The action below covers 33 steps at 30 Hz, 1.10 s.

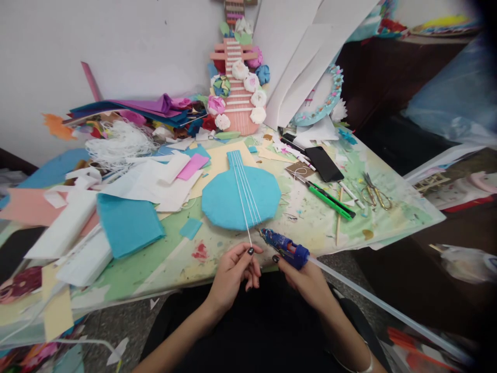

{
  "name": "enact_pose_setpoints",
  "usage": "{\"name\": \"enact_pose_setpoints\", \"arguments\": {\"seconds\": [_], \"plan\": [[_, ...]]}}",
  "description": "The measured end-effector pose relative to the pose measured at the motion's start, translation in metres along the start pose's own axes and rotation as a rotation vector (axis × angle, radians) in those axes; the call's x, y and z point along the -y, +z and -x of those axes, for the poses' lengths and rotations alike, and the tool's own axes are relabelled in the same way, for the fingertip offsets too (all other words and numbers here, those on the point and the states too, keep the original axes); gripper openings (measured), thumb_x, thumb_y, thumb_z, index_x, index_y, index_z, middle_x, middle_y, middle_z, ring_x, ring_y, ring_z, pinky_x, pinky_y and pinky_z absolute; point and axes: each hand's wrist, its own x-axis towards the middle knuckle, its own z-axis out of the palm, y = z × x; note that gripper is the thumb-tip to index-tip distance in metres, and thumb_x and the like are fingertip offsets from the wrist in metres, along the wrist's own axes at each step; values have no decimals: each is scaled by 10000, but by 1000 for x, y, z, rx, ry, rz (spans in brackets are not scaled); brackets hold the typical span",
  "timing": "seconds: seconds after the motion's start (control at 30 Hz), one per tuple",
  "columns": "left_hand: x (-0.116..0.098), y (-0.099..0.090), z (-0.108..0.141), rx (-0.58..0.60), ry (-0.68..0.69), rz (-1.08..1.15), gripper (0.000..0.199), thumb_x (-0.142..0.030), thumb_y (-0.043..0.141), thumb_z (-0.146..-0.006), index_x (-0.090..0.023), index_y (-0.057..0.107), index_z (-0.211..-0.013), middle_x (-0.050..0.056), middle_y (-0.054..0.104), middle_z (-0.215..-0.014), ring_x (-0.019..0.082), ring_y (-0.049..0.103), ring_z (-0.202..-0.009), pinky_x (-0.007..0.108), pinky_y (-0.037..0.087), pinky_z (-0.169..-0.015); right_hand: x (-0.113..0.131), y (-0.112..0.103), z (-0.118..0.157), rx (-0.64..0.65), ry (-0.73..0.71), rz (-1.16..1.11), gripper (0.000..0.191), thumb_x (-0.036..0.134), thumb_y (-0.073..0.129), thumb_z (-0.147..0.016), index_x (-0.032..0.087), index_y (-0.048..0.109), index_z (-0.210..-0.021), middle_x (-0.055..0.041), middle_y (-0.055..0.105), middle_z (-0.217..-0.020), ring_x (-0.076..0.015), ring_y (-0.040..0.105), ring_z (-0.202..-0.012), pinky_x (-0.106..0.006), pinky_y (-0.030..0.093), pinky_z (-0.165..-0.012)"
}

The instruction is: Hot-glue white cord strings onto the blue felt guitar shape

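A blue paper-covered instrument shape [225, 199] lies on the table, its short neck pointing away and several white strings [246, 187] running down it. My left hand [236, 268] pinches the loose end of one string just beyond the shape's near edge. In my right hand [303, 274] is a blue glue gun [285, 247], its tip close to the near edge where the strings end. A long clear glue stick [373, 298] sticks out of the gun's back toward the lower right.
Papers, blue folded paper [130, 225] and tangled white string [121, 142] cover the left. To the right lie a phone [324, 163], a green cutter [330, 201] and scissors [376, 192]. A flower-decorated pink instrument [240, 98] leans at the back.
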Motion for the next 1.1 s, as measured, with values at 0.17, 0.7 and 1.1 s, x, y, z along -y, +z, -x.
{"name": "enact_pose_setpoints", "arguments": {"seconds": [0.17,0.7,1.1], "plan": [[-1,0,-3,2,-5,-64,325,-425,597,-836,-119,564,-938,-18,587,-565,73,539,-398,129,321,-348,-1,-9,0,-30,23,-14,236,417,680,-754,192,616,-723,49,431,-440,-113,391,-433,-238,311,-425],[-2,-2,-4,17,-25,-163,356,-446,581,-830,-111,543,-944,-9,595,-580,80,556,-413,139,347,-357,-5,-10,2,-102,131,-83,393,540,662,-722,166,543,-695,63,404,-409,-76,349,-364,-236,277,-387],[-1,0,-7,35,-42,-223,381,-468,577,-820,-115,534,-957,-5,593,-573,87,555,-408,145,349,-355,-3,-9,4,-122,150,-150,378,508,702,-694,167,540,-683,78,387,-383,-62,330,-343,-225,272,-368]]}}
